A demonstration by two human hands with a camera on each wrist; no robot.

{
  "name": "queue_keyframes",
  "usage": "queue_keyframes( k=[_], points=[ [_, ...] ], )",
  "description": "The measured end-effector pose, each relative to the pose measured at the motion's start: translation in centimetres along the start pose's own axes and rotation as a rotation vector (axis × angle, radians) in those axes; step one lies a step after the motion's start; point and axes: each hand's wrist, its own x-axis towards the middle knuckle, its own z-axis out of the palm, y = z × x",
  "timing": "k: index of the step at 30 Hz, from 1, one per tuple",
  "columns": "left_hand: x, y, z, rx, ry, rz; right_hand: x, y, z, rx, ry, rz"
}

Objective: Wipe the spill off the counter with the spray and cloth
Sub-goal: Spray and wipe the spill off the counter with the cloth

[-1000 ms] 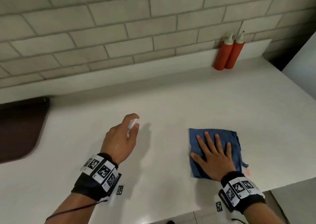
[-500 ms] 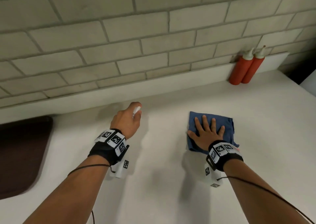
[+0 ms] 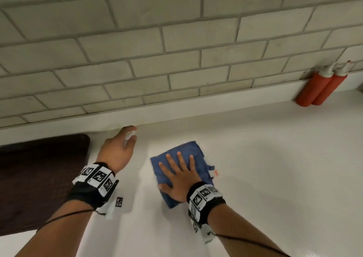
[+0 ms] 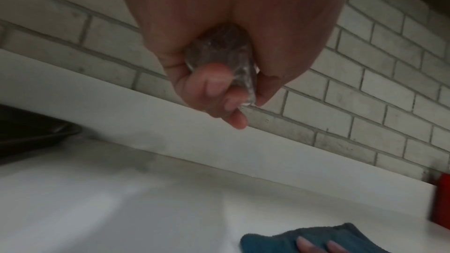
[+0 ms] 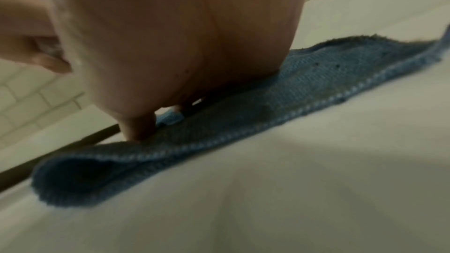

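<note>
Left hand (image 3: 117, 150) grip wrapped around small clear spray bottle (image 4: 226, 61), near the surface's back edge, likely kept clear of the wiping path. Right hand (image 3: 179, 176) flat, fingers straight, pressing folded blue cloth (image 3: 198, 154) mid-surface (image 3: 275, 178) for even wiping pressure. Spill not discernible.

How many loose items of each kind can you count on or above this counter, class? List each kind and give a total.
Red squeeze bottles: 2
Blue cloth, under the right hand: 1
Small clear spray bottle, held in the left hand: 1
Total: 4
</note>
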Motion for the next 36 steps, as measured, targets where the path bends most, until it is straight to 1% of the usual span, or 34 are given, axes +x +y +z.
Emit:
queue_keyframes(
  k=[2, 4, 6, 8, 11, 13, 15, 17, 19, 22, 25, 28, 30, 33, 36],
  points=[
    [-0.9, -1.2, -0.8, -0.017, 0.005, 0.001, 0.3, -0.5, 0.0, -0.019, -0.011, -0.036],
    [-1.7, -1.9, -1.5, -0.023, 0.014, -0.002, 1.9, 1.2, -1.3, -0.029, -0.013, -0.008],
    [-2.5, -2.8, -2.3, -0.023, 0.025, -0.02, 4.4, 3.1, -3.0, -0.006, -0.002, 0.078],
    [-3.5, -3.9, -3.1, -0.02, 0.028, -0.046, 7.4, 3.8, -4.7, 0.032, 0.012, 0.171],
    [-4.4, -5.9, -4.4, -0.01, 0.036, -0.082, 11.4, 1.9, -6.1, 0.065, 0.003, 0.239],
    [-4.9, -7.4, -5.5, 0.01, 0.044, -0.102, 12.7, -1.4, -6.0, 0.062, -0.002, 0.2],
    [-5.4, -8.6, -6.4, 0.025, 0.057, -0.129, 12.7, -5.7, -4.7, 0.031, -0.02, 0.084],
    [-5.8, -9.3, -7.0, 0.027, 0.053, -0.145, 12.1, -9.3, -3.0, -0.029, -0.071, -0.052],
    [-6.0, -9.2, -7.3, 0.01, 0.055, -0.138, 12.6, -10.4, -2.9, -0.065, -0.11, -0.123],
    [-6.2, -9.4, -7.6, 0.004, 0.072, -0.118, 15.2, -8.7, -5.3, -0.036, -0.115, -0.141],
    [-6.9, -9.9, -7.8, 0.016, 0.072, -0.124, 16.8, -7.1, -6.8, 0.009, -0.089, -0.049],
    [-6.5, -10.6, -8.3, 0.036, 0.068, -0.141, 16.7, -6.2, -6.7, 0.076, -0.018, 0.054],
    [-6.3, -11.0, -8.3, 0.04, 0.056, -0.158, 15.3, -5.6, -5.9, 0.112, 0.025, 0.12],
    [-6.3, -10.4, -8.1, 0.034, 0.048, -0.176, 11.9, -4.2, -3.7, 0.1, 0.072, 0.191],
    [-5.5, -8.6, -7.7, 0.007, 0.034, -0.143, 10.1, -3.2, -3.3, 0.1, 0.061, 0.255]
  ],
)
